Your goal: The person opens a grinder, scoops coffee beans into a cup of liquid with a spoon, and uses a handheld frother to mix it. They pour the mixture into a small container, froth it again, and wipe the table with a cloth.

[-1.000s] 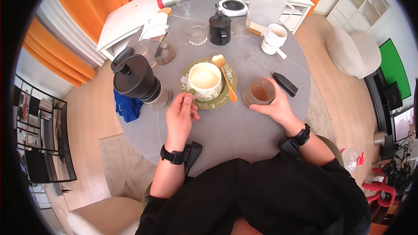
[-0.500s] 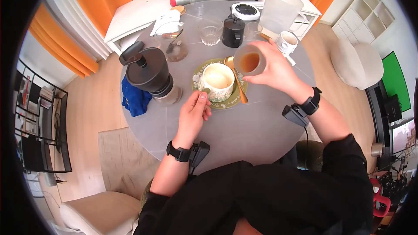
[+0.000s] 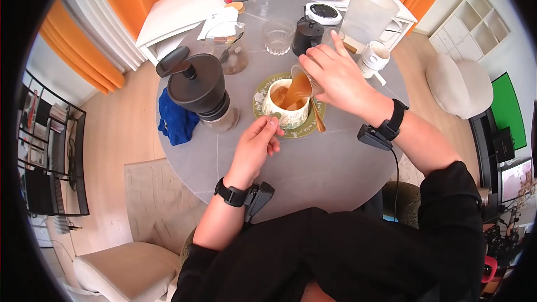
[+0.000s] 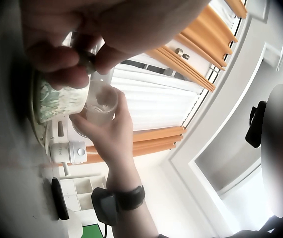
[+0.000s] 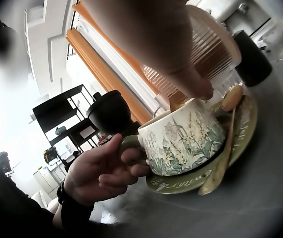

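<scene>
My left hand [image 3: 253,148] pinches the green handle of a cream cup with a flower pattern [image 5: 183,141]. The cup sits on a green saucer with white lettering [image 5: 173,185]. Above it, my right hand [image 3: 344,81] grips a ribbed clear glass [image 5: 213,47], tipped so its mouth faces down into the cup. Brown liquid [image 3: 296,90] runs from the glass, and some stands inside the cup. A wooden spoon [image 5: 224,161] lies on the saucer, on the right side of the cup.
Left of the saucer stands a black coffee grinder [image 3: 197,81] beside a blue cloth [image 3: 174,117]. Behind are a glass carafe [image 3: 234,59], a glass tumbler [image 3: 278,39], a black pot [image 3: 307,36], a round white scale [image 3: 323,14], a large frosted pitcher [image 3: 366,17] and a white cup [image 3: 373,57].
My right hand has lifted the glass off the table, brought it left over the cup and tipped it, so liquid now flows out. The left hand has stayed at the cup's handle.
</scene>
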Tool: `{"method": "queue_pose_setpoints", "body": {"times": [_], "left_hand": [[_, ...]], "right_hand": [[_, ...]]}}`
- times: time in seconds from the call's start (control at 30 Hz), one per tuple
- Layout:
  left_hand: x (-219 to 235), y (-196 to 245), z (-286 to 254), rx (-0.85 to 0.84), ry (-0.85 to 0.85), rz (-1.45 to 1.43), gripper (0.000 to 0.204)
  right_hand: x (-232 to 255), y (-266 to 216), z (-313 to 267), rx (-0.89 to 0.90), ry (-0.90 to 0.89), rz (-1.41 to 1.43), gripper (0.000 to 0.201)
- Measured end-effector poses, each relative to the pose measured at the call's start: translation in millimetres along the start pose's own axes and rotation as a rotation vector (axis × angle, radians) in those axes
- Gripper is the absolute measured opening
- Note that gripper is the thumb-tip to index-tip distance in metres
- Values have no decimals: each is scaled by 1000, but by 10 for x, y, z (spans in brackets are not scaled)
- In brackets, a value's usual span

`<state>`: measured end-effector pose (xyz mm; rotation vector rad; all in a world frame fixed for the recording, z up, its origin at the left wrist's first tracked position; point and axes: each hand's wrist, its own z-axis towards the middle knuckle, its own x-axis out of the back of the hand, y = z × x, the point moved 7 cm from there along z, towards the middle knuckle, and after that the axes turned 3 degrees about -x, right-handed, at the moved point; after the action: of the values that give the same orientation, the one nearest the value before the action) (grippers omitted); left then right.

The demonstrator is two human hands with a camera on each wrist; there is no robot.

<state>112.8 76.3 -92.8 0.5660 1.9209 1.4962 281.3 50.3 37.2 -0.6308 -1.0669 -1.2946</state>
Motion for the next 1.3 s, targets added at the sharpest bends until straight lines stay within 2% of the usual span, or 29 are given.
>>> {"method": "queue_pose_setpoints", "body": {"times": [0.07,0.1,0.17,0.3,0.37,0.5,0.57,0.6,0.67,0.7,0.77,0.8,0.83,0.9,0.93,0.97,1.03,1.13,1.3], "left_hand": [[-9,-16,3,24,-11,-12,28],[-16,-13,1,24,-10,-12,28],[-29,-17,-6,38,7,-79,30],[-30,-31,15,34,32,-89,32],[-31,-19,23,33,63,-35,33],[-13,-54,35,23,100,-19,34],[-12,-68,34,26,92,-67,34],[-11,-61,32,27,92,-66,34],[-20,-58,26,61,82,-132,33],[-23,-50,21,62,83,-131,33],[-39,-24,15,47,85,-165,33],[-35,-19,11,48,85,-164,33],[-18,-1,6,27,95,-160,33],[-10,31,-12,7,102,-155,33],[-5,63,-22,-16,124,-129,33],[11,83,-36,-39,149,-104,34],[20,77,-44,-56,126,-99,33],[14,91,-49,-86,104,-90,32],[-42,57,-71,-109,108,-29,31]], "right_hand": [[38,-69,16,76,43,-107,53],[21,-72,26,77,43,-106,53],[33,-141,32,158,145,-184,39],[-52,-261,68,250,66,-357,50],[-10,-370,61,345,149,-484,37],[-13,-425,9,441,256,-558,35],[-17,-448,-49,506,376,-525,44],[-15,-434,-69,505,376,-524,44],[-22,-266,-48,337,243,-343,47],[-10,-247,-64,337,244,-341,47],[31,143,-35,-133,162,108,67],[32,263,-80,-248,172,226,79],[40,303,-133,-251,173,226,79],[-46,594,-362,-540,114,493,78],[-162,785,-623,-709,125,733,77],[-182,836,-742,-712,125,733,77],[-309,915,-967,-821,78,904,77],[-516,956,-1261,-898,81,943,80],[-689,835,-1339,-935,115,1031,82]]}}
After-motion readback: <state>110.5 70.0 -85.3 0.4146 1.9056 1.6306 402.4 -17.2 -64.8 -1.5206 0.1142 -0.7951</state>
